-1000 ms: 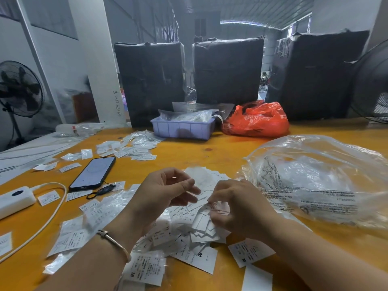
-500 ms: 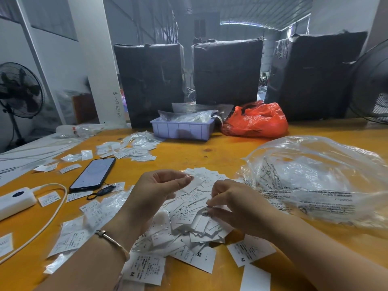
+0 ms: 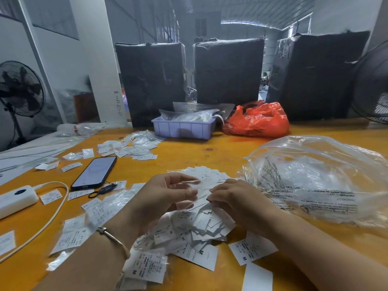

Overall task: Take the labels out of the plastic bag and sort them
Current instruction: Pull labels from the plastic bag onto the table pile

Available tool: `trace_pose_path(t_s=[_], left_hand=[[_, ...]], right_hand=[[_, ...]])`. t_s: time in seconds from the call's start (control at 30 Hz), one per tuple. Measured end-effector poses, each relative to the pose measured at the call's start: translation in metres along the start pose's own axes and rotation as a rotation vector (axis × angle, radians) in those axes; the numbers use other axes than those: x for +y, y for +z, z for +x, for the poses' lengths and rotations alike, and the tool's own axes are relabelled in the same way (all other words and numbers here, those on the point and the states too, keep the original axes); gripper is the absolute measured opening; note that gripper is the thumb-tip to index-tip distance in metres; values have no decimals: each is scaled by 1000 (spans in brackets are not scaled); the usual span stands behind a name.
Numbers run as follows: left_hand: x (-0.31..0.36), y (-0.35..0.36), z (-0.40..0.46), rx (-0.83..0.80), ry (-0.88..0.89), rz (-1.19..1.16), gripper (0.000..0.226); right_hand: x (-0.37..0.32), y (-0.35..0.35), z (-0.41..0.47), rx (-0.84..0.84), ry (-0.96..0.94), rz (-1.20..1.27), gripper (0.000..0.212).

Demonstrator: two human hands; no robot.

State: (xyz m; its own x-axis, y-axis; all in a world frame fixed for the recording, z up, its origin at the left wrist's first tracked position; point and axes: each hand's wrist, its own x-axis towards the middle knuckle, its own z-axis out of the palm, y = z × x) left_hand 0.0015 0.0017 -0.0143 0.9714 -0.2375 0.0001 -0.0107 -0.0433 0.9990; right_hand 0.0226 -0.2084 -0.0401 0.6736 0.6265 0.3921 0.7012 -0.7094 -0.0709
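A loose heap of small white labels (image 3: pixel 201 219) printed with black text and size letters lies on the yellow table. To its right, just beside it, a crumpled clear plastic bag (image 3: pixel 319 181) with printed warnings sits puffed up.

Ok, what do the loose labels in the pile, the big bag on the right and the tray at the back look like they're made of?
Labels: probably matte white paper or woven tape, opaque with black print; some lie in thin clear sleeves.
Big bag: thin clear plastic film, glossy, crinkled, see-through, with printed warning text.
Tray: rigid moulded plastic, pale lilac, smooth ribbed walls.
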Motion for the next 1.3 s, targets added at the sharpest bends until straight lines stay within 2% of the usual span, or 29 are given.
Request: trace_pose_path(t_s=[0.17,0.3,0.37,0.43,0.53,0.6,0.77,0.87,0.93,1.07,1.2,1.3], left_hand=[[1,0,0,20,55,72,21],[2,-2,0,18,60,61,24],[2,-2,-1,8,46,37,27],[2,-2,-1,2,37,15,33],[2,-3,0,1,32,35,44],[1,-2,0,0,30,66,38],[-1,2,-1,15,31,136,11],[-1,5,-2,15,79,172,9],[-1,7,-3,12,131,171,14],[0,11,-5,-7,223,188,31],[1,12,-6,-7,265,187,30],[1,12,-7,-5,279,196,31]], right_hand=[[-1,3,0,10,-21,-137,17],[-2,1,-1,45,16,-105,18],[-1,-2,-3,125,66,-40,12],[2,-6,-6,216,189,109,15],[2,-20,-10,288,379,605,26],[2,-29,-11,296,418,889,28],[4,-34,-8,259,529,1089,30],[1,-38,-8,374,527,1222,19],[-5,-44,-8,477,456,1228,23],[-19,-52,-9,594,312,1097,56],[-30,-54,-9,703,256,933,58],[-35,-56,-10,724,218,856,53]])
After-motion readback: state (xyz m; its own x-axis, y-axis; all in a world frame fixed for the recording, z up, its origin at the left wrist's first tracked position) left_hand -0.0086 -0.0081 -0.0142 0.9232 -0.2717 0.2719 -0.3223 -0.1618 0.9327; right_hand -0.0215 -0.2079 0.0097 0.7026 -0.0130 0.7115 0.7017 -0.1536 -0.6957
